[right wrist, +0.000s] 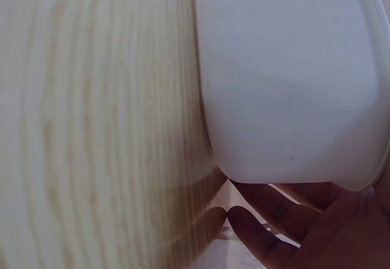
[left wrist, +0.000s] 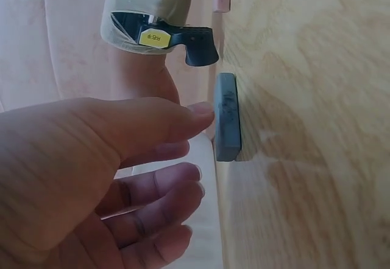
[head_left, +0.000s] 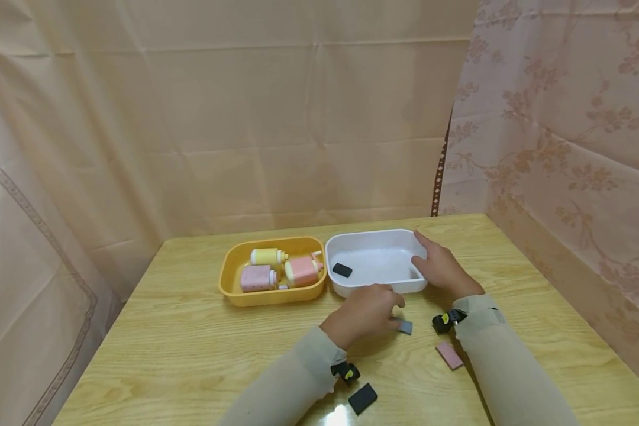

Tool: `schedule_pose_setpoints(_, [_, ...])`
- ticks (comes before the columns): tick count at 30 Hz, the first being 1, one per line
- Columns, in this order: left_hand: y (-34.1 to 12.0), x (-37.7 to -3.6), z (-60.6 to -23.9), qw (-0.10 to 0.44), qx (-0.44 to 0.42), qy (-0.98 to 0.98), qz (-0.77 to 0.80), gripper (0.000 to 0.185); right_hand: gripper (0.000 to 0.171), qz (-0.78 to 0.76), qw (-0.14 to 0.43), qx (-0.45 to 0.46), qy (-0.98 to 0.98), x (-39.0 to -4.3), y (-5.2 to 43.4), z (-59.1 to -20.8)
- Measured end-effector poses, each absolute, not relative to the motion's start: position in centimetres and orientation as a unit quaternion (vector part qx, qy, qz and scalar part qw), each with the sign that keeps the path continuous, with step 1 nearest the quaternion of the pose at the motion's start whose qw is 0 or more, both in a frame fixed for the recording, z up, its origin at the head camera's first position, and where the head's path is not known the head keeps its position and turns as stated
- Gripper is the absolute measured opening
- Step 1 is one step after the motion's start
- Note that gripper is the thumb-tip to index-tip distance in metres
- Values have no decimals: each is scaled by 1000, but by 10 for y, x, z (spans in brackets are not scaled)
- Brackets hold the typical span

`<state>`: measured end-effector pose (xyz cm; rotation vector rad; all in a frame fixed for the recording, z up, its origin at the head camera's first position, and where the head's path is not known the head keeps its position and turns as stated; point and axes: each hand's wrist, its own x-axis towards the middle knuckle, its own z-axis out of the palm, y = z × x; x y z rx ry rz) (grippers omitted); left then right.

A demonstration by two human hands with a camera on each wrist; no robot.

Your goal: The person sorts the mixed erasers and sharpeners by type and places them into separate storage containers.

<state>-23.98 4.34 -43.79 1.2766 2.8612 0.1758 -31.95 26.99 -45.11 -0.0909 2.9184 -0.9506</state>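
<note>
We see a small grey block lying flat on the wooden table, just in front of the white tub and a little to its right-hand side. From the head camera it is partly covered by the fingers of the left hand, so only one end shows and we cannot judge its full outline there. The left wrist view shows the grey block better: a thin slab, its long axis running along the table surface, broad face down. The left hand has relaxed, nearly straight fingers; the fingertips come right up to the block's edge, gripping nothing (whether they actually touch it we cannot tell).

The right hand rests against the right end of the white tub, thumb over the rim, fingers around the outer wall. In the right wrist view only a few fingers show beneath the white tub; the rest is cut off.

Inside the tub lies one black block. In front of the tub, nearer us, sit a pink block and another black block. To the tub's left, touching it, stands a yellow tub holding small bottles.
</note>
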Motion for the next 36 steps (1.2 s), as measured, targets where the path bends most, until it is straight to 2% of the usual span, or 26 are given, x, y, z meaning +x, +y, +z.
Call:
schedule_pose_setpoints(7, [43, -241, -441, 9, 404, 913, 50, 36, 74, -305, 31, -37, 951, -320, 271, -453])
schedule_pose_setpoints(21, [42, -240, -442, 32, 406, 911, 57, 14, 75, -313, 38, -25, 949, -318, 269, -452])
schedule_pose_setpoints(36, [40, -241, -443, 46, 400, 914, 58, 11, 76, -319, 48, -21, 946, -318, 269, -450])
